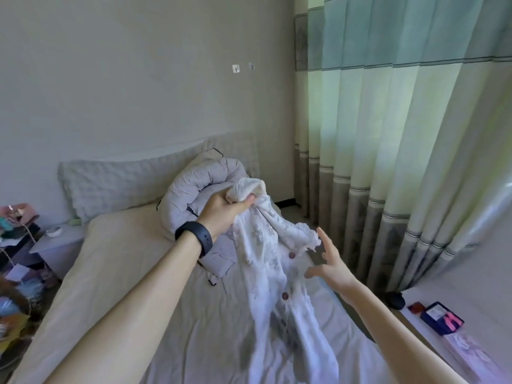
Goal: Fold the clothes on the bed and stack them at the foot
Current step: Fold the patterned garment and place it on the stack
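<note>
A white buttoned garment [266, 261] with a faint print and dark red buttons hangs down onto the grey bed sheet [210, 328]. My left hand [224, 209], with a black band on the wrist, is shut on the garment's bunched top and holds it up above the bed. To the right of the cloth, my right hand [331, 266] is open with fingers spread, close to the frayed edge but not gripping it. The garment's lower part trails toward me over the sheet.
A rolled grey quilt [194, 198] lies at the head of the bed by a long pillow [110, 184]. Striped curtains [388, 162] hang on the right. A cluttered bedside stand [52, 242] is left; a ledge with a dark box [440, 318] is right.
</note>
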The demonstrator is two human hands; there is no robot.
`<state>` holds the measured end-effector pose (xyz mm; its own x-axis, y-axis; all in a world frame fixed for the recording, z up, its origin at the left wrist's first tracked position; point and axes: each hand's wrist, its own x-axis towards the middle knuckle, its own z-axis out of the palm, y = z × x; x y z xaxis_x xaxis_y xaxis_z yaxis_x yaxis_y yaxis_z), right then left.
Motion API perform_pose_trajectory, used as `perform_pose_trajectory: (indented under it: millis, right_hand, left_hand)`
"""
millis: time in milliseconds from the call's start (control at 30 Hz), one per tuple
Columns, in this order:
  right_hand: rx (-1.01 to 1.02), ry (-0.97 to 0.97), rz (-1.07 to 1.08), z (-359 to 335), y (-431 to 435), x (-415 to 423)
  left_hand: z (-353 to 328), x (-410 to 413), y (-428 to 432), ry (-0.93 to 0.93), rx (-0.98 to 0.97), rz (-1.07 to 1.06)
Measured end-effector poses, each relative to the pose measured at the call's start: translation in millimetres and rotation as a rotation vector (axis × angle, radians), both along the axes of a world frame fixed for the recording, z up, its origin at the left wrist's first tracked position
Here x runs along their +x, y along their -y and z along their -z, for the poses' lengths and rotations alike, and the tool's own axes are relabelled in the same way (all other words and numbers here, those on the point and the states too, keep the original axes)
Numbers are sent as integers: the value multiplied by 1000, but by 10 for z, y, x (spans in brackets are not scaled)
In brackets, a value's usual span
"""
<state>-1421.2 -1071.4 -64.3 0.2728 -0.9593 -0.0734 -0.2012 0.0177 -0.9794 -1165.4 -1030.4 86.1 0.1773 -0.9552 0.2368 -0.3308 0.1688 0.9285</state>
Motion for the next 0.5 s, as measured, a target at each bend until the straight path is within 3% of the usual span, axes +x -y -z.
perform_pose_trajectory:
  millis: [100, 233, 333, 433, 500]
  right_hand:
    - [110, -15, -85, 145, 93, 53]
    - [503, 210, -21, 206, 214, 247]
    - [706, 234, -185, 276, 179, 475]
    - [689, 147, -352, 303, 66, 853]
    - [614, 112, -320, 291, -20, 1121]
  left_hand:
    - [-89, 22, -84, -214, 54, -13]
    - [-126, 150, -286, -479, 157, 14]
    - [-120, 309, -457, -562, 178, 28]
    - [-92, 516, -656, -597, 181, 18]
    - [-65, 654, -777, -611, 178, 1]
